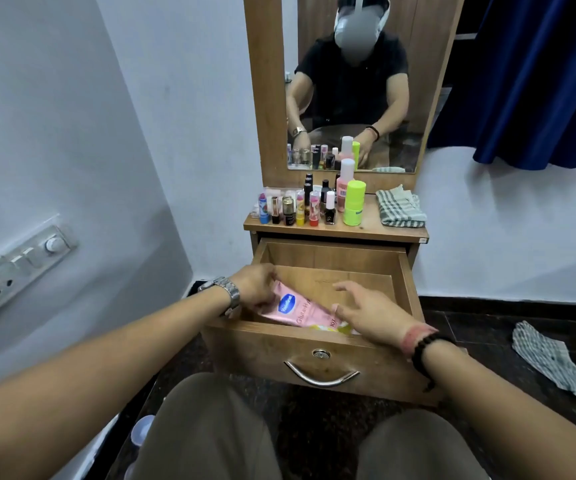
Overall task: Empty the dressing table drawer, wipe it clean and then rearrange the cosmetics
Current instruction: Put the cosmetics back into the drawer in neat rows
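- Drawer (407,289): an open wooden box with a matt, grained laminate, pulled out at the centre of the frame; its front panel carries a round metal lock (321,354) and a curved, polished metal handle (321,375).
- Pink tube (297,311): a flat, soft plastic tube with a blue oval label, lying slantwise in the near left part of the drawer, its lower end over a yellow patch at the front wall.
- Left hand (255,284): fingers curled round the upper end of the pink tube, grasping it; a linked metal watch (227,292) sits on the wrist.
- Right hand (369,311): fingers spread and relaxed, fingertips touching the lower end of the tube, nothing grasped; a dark beaded bracelet (425,351) circles the wrist.
- Dressing table top (369,228): a smooth wooden shelf just above the drawer.
- Cosmetics row (297,209): small upright cylinders, lipsticks and nail polish bottles with glossy caps, at the left of the shelf.
- Neon green bottle (354,202): a matt cylindrical bottle at mid-shelf, just beside a taller pink bottle (343,188) with a white cap.
- Checked cloth (400,207): folded woven fabric at the right of the shelf.
- Second checked cloth (553,362): crumpled on the dark speckled floor, lower right.
- Mirror (355,81): a wood-framed pane, upper centre.
- Switchboard (16,268): glossy plate on the left wall.
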{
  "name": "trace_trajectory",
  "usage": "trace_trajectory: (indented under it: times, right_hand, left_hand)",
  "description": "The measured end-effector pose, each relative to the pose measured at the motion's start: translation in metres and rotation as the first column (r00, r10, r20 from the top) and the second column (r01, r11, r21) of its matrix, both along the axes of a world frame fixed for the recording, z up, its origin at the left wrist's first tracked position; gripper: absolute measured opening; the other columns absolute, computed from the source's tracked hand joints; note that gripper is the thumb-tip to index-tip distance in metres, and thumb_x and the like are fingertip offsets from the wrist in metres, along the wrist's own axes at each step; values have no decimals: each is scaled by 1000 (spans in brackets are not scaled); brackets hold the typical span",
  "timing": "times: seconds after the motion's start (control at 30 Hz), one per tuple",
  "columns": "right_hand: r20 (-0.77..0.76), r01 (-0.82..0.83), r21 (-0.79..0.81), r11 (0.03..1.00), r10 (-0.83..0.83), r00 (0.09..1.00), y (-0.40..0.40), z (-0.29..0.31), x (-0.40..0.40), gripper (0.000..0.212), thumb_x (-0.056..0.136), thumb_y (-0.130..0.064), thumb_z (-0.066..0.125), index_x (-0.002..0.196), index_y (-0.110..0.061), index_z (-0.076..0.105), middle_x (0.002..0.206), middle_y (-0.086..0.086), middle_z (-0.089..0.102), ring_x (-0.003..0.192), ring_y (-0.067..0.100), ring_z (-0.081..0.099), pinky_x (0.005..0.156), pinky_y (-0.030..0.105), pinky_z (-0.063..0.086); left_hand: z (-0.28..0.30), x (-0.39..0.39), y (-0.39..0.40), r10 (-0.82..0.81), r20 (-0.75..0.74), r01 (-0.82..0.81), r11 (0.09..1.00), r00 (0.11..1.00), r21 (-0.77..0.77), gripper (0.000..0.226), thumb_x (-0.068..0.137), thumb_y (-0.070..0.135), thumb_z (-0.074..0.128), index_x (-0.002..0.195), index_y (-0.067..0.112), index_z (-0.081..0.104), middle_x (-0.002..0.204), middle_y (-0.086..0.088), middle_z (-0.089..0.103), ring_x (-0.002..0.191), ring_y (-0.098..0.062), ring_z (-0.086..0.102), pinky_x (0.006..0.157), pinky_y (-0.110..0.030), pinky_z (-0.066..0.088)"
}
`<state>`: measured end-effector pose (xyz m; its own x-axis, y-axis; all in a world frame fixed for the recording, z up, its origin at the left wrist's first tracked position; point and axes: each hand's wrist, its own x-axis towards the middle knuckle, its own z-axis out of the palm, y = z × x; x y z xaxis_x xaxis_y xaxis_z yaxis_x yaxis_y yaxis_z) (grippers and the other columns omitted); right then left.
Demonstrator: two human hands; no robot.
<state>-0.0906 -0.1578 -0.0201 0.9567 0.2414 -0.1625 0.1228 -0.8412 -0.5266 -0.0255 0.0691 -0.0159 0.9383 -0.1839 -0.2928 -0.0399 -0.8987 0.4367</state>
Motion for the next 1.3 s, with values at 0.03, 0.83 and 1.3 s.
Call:
trace_trajectory:
  times: [0.03, 0.83, 1.3]
  right_hand:
    - [-41, -14, -25, 1000, 13, 999, 6, -2, 11, 46, 97, -34, 50, 141, -26, 40, 124, 4, 60, 95, 16, 57, 85, 29, 45]
    - [-257, -187, 3, 982, 181, 949, 72, -41, 61, 30, 100, -16, 47, 124, -25, 61, 105, -7, 66, 58, -2, 48, 47, 10, 37]
    - [-180, -277, -43, 960, 265, 947, 72, -52, 60, 28, 95, -22, 51, 122, -22, 59, 116, 3, 60, 105, 19, 55, 81, 26, 42]
  left_hand:
    - [-4, 0, 1, -36, 3, 36, 998, 999, 47, 37, 85, 19, 69, 118, 19, 53, 113, -6, 64, 82, -15, 63, 63, -25, 57]
    - [55, 144, 64, 520, 163, -332, 725, 839, -603, 14, 91, 25, 60, 101, 16, 62, 106, -4, 63, 82, -13, 60, 57, -23, 48]
    - [53, 230, 31, 255, -39, -252, 899, 966, -359, 43, 86, 19, 69, 127, 19, 58, 118, -2, 57, 103, -15, 51, 77, -32, 47]
